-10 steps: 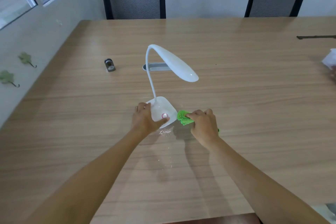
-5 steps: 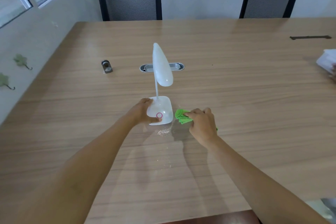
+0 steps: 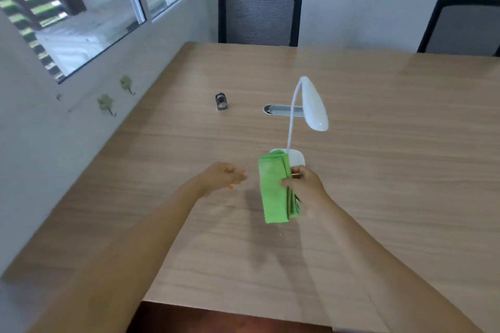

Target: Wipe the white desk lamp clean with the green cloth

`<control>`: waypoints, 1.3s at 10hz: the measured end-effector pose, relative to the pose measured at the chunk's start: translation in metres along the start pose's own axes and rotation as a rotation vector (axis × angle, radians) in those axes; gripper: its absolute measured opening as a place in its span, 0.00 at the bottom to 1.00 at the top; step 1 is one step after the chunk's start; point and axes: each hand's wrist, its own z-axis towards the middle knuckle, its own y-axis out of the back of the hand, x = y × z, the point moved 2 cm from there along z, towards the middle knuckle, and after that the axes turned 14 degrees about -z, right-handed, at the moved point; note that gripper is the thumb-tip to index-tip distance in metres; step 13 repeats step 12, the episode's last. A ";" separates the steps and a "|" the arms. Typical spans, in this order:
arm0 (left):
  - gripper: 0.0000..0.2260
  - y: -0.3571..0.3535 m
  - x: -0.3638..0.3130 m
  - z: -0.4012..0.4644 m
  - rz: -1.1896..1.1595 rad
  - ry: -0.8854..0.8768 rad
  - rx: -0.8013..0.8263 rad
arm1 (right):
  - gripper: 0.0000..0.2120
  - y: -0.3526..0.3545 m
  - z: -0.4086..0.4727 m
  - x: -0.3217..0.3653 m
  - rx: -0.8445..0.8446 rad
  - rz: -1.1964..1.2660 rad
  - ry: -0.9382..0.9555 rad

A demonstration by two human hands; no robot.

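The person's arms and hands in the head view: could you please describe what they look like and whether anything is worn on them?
Both arms are bare from the bottom edge of the picture to the fingertips, with no sleeves in view. The left hand and right hand show no gloves, watch, bracelet or rings, though motion blur could hide fine detail.

Wooden table (image 3: 392,197) bearing white desk lamp (image 3: 311,105), small metal object (image 3: 221,101).

No legible text anywhere
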 end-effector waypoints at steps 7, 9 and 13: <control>0.04 0.163 0.069 -0.056 -0.440 0.315 -0.378 | 0.16 -0.197 0.018 0.045 0.272 0.347 -0.339; 0.07 0.169 0.070 -0.027 -0.153 0.015 -0.677 | 0.14 -0.209 0.019 0.037 0.311 0.256 -0.419; 0.20 0.149 0.064 -0.016 0.463 -0.100 -0.801 | 0.10 -0.188 0.010 0.024 0.125 0.104 -0.353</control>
